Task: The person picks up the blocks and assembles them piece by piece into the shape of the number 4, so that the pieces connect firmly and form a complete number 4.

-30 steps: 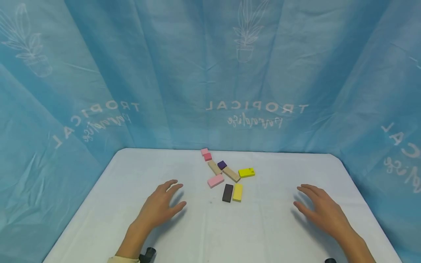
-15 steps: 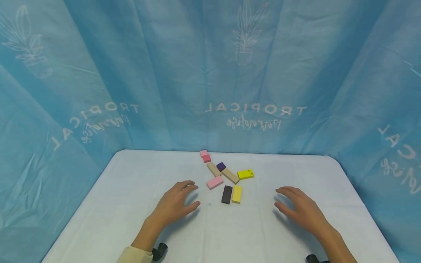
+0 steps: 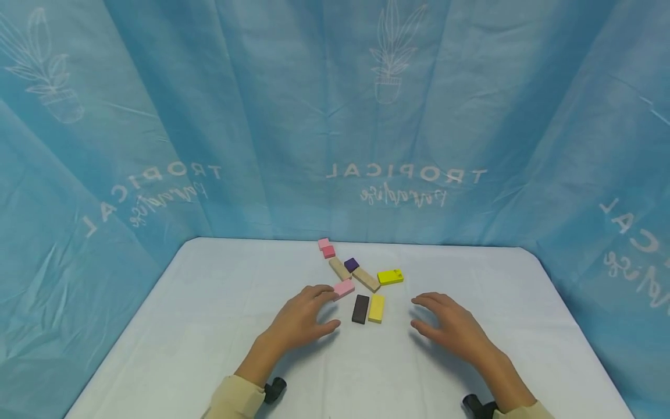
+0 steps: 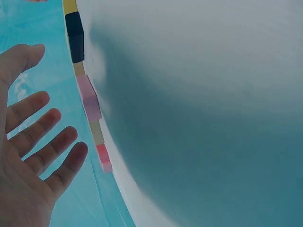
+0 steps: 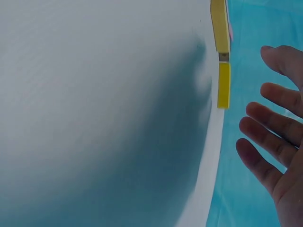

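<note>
Left hand (image 3: 299, 320) and right hand (image 3: 454, 327) hover empty, fingers spread, either side of the larger pink block (image 3: 345, 288), black block (image 3: 360, 309) and nearer yellow block (image 3: 376, 308) on the table (image 3: 366, 372); risk: left hand sweeping in too low could knock the pink askew.

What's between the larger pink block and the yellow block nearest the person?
A dark block, lying close beside that yellow block; the head view shows this.
</note>
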Demonstrator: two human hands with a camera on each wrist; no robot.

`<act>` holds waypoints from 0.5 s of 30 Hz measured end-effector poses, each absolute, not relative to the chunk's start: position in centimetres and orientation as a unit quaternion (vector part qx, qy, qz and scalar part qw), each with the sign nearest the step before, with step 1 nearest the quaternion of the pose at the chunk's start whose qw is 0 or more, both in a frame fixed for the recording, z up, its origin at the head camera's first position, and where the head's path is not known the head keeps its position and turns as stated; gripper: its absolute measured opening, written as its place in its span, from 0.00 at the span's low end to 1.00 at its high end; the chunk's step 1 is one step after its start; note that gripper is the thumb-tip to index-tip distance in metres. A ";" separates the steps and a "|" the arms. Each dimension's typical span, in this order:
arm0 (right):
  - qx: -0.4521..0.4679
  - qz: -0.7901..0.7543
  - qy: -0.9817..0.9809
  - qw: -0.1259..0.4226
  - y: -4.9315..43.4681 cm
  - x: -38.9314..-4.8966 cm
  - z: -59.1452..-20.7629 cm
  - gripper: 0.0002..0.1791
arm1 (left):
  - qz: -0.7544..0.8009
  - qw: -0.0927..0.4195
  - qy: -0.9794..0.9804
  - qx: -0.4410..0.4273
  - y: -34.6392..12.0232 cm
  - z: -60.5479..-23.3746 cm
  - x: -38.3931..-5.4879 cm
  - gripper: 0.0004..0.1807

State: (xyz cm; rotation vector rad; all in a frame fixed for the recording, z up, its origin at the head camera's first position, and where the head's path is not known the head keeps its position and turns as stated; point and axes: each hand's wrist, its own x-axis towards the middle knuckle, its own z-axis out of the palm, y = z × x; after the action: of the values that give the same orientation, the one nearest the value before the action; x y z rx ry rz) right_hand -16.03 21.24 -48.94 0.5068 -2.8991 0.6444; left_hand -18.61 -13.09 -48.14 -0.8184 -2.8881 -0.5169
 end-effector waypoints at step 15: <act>0.174 0.213 -0.961 0.030 18.7 -17.0 -49.1 0.27 | -0.158 0.020 -0.950 -0.270 -11.6 -48.4 -19.3 0.34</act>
State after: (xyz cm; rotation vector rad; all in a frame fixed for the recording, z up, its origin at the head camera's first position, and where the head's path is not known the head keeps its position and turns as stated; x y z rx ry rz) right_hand -17.02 18.68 -49.09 0.5368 -2.9627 0.6562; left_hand -19.29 -11.60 -48.40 -0.8377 -2.9461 -0.4891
